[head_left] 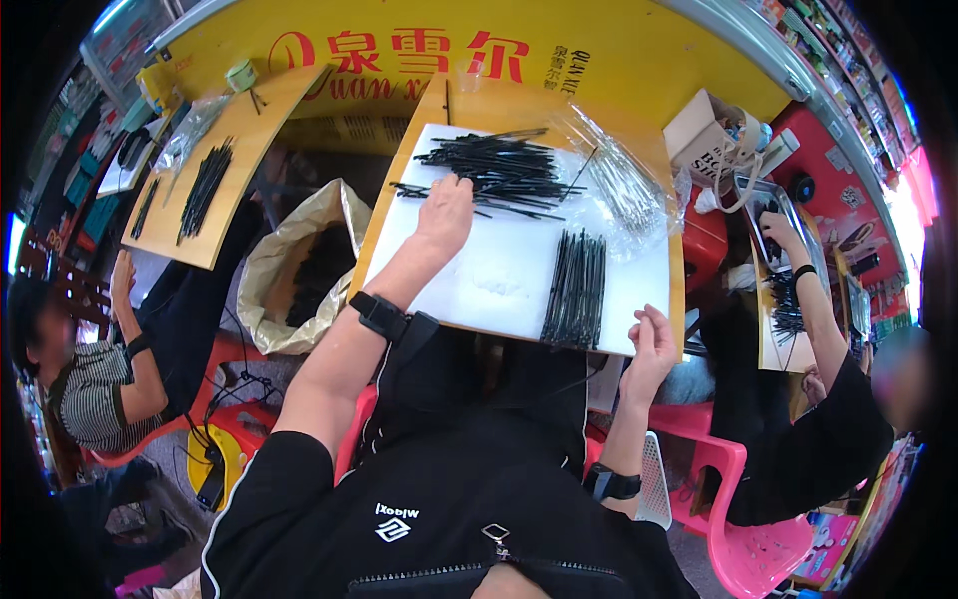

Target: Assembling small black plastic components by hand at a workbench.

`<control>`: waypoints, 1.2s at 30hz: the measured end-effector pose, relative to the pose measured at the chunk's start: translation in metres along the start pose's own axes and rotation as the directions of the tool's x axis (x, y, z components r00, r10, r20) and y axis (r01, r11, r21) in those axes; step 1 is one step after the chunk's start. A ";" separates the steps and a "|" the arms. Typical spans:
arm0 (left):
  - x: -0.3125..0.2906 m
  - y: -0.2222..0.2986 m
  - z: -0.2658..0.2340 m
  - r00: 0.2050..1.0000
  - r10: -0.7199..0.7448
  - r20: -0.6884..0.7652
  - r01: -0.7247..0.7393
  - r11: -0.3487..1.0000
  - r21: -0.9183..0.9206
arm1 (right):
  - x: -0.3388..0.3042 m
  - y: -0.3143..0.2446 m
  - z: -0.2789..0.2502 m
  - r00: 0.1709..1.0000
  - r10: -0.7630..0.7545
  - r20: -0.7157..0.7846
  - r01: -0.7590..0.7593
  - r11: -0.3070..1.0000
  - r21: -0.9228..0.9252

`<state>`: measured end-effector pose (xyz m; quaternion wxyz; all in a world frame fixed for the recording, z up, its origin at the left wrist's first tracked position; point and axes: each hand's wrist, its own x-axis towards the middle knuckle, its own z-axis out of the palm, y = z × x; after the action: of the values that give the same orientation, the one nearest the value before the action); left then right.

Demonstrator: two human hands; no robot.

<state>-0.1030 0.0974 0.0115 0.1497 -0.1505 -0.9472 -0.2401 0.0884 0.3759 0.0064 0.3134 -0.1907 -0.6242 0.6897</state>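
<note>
Nearest, the right hand [651, 344] hovers at the near right edge of the white board [479, 285], fingers curled and pinched together; whether it grips a strand is too small to tell. Just left of it lies a neat bundle of black sticks [577, 290], straightened and aligned, seemingly the sorted share. Farther up, the left hand [444, 215] reaches out with fingers spread flat onto the loose pile of black sticks [494, 170], which looks larger and tangled, so most sorting seems left. A clear plastic bag [624, 185] lies beside that pile.
</note>
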 end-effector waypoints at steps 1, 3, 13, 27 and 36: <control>0.007 -0.006 0.005 0.999 -0.004 0.032 0.003 1.000 0.017 | 0.009 -0.004 0.003 0.999 0.010 0.047 -0.007 0.999 -0.050; 0.018 -0.014 0.012 0.995 -0.032 0.095 0.028 0.999 0.042 | 0.027 -0.017 0.011 0.991 0.024 0.131 -0.003 0.987 -0.162; 0.019 -0.027 -0.004 0.857 -0.181 0.483 0.382 0.851 -0.359 | 0.169 0.000 0.056 0.881 -0.166 0.444 0.434 0.659 -0.615; -0.120 -0.007 -0.038 0.560 0.085 0.824 0.818 -0.213 -0.534 | 0.225 0.057 0.108 0.863 0.089 0.497 0.475 0.189 -0.860; -0.128 -0.005 -0.037 0.559 0.212 0.802 0.820 -0.290 -0.494 | 0.241 0.064 0.100 0.821 0.115 0.559 0.551 0.098 -0.829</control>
<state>0.0195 0.0474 -0.0050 -0.4450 0.0308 -0.3798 -0.8104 -0.1654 0.4621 -0.0109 0.0422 -0.0638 -0.9945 0.0718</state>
